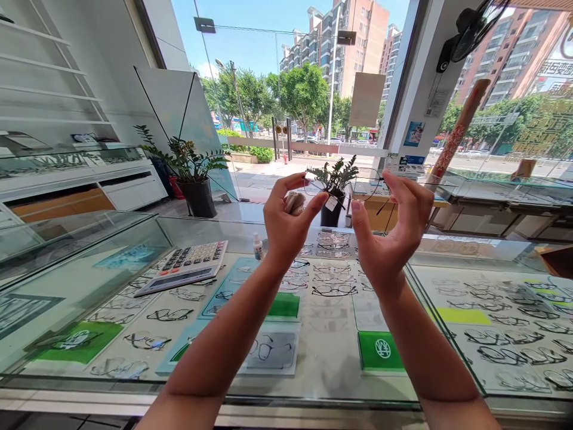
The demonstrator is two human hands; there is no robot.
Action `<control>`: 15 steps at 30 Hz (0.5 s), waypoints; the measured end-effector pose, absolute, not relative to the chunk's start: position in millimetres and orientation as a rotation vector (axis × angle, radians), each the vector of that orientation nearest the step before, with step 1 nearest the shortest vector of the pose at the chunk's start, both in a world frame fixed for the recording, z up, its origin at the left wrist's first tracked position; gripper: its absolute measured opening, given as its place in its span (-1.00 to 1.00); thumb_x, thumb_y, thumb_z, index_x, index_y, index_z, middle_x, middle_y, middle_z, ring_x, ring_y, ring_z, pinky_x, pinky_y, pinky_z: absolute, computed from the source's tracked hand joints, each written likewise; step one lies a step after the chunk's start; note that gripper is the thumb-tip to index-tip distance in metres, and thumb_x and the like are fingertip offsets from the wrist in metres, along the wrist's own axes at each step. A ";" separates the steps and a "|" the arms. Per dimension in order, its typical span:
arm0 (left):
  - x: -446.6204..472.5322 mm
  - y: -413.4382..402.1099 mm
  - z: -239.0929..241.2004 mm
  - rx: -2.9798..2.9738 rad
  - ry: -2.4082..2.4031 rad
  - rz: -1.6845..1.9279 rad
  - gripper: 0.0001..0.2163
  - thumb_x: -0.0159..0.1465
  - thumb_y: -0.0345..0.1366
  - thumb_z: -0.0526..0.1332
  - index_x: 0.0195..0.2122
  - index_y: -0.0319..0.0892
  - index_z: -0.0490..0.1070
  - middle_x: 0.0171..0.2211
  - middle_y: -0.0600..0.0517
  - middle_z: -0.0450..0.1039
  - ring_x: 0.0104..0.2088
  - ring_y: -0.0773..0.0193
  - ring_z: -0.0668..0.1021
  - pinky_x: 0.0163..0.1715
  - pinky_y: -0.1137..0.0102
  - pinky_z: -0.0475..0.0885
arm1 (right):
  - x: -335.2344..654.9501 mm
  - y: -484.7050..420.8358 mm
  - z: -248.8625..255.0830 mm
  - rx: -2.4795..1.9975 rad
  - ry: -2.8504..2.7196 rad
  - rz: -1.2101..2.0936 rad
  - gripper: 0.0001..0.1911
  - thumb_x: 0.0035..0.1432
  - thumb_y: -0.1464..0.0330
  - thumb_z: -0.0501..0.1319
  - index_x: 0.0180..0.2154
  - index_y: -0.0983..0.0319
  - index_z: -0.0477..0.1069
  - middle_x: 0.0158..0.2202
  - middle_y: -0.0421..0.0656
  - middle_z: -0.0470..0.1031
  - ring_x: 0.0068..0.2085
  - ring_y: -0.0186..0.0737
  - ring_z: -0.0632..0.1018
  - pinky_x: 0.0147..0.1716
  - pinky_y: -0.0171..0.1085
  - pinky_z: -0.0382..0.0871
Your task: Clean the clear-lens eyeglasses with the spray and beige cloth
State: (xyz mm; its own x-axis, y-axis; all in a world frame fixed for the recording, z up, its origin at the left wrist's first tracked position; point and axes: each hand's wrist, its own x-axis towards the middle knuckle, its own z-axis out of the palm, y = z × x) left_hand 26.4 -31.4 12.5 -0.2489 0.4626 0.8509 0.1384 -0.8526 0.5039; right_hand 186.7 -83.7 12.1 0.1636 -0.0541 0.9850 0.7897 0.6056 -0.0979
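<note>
Both hands are raised above a glass display counter, holding a pair of thin-rimmed eyeglasses (369, 186) up in front of the window. My left hand (289, 221) pinches the left side of the rim between thumb and forefinger. Tucked into its curled fingers is a crumpled greyish-brown cloth (294, 202). On the other side, my right hand (396, 224) has its fingers curled at the right end of the frame, its thumb near the lower rim. A small white tag (331, 203) shows by the middle of the eyeglasses.
Rows of spectacle frames (335, 290) lie inside the glass counter (329, 382). A calculator (188, 266) and a small spray bottle (258, 246) rest on top at the left. Potted plants (199, 197) stand beyond, before the glass door. A wall fan (474, 30) hangs at upper right.
</note>
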 end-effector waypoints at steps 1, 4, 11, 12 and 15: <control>26.6 -31.2 12.3 1.778 0.735 2.208 -0.61 0.18 -0.05 0.53 -0.02 -0.04 0.56 -0.13 -0.03 0.66 -0.49 0.40 0.43 -0.56 0.41 0.33 | 186.5 -83.9 12.3 -0.724 -1.272 -0.693 -0.51 0.33 0.22 0.30 0.26 0.03 0.38 0.08 -0.03 0.45 0.12 0.12 0.52 0.08 0.21 0.50; 26.4 -31.6 12.2 1.786 0.755 2.246 -0.61 0.19 -0.04 0.53 -0.03 -0.02 0.56 -0.13 -0.03 0.65 -0.43 0.35 0.49 -0.53 0.39 0.36 | 186.6 -84.0 13.1 -0.704 -1.276 -0.676 -0.52 0.33 0.23 0.30 0.25 0.04 0.40 0.07 -0.03 0.47 0.13 0.11 0.52 0.08 0.21 0.50; 16.6 -42.2 17.7 1.853 0.912 2.451 -0.55 0.12 -0.12 0.60 -0.02 -0.02 0.54 -0.13 -0.04 0.58 -0.16 0.19 0.58 -0.34 0.33 0.48 | 188.2 -80.8 12.9 -0.762 -1.314 -0.430 -0.59 0.35 0.24 0.30 0.18 0.13 0.43 0.05 -0.05 0.53 0.02 -0.03 0.58 -0.01 0.04 0.55; 14.9 -43.9 18.3 1.877 0.929 2.468 -0.54 0.11 -0.13 0.61 -0.01 -0.01 0.54 -0.11 -0.05 0.57 -0.14 0.17 0.58 -0.33 0.32 0.49 | 188.6 -79.9 12.5 -0.762 -1.322 -0.403 -0.59 0.35 0.23 0.31 0.18 0.14 0.44 0.04 -0.04 0.53 0.01 -0.05 0.59 -0.02 0.02 0.55; 10.9 -47.7 19.4 1.923 0.957 2.489 -0.51 0.10 -0.15 0.62 0.02 0.02 0.54 -0.09 -0.05 0.55 -0.16 0.15 0.57 -0.38 0.31 0.48 | 189.2 -77.4 10.8 -0.774 -1.341 -0.344 -0.57 0.34 0.22 0.31 0.19 0.16 0.44 0.06 -0.03 0.54 0.02 -0.06 0.60 0.00 0.01 0.54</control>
State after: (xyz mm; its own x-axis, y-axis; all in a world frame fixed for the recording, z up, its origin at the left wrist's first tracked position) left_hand 10.9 -47.7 19.4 -0.3086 0.2287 0.9233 0.4486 -0.8209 0.3533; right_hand 189.2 -77.4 10.8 0.2265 0.2017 0.9529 0.6359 0.7105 -0.3015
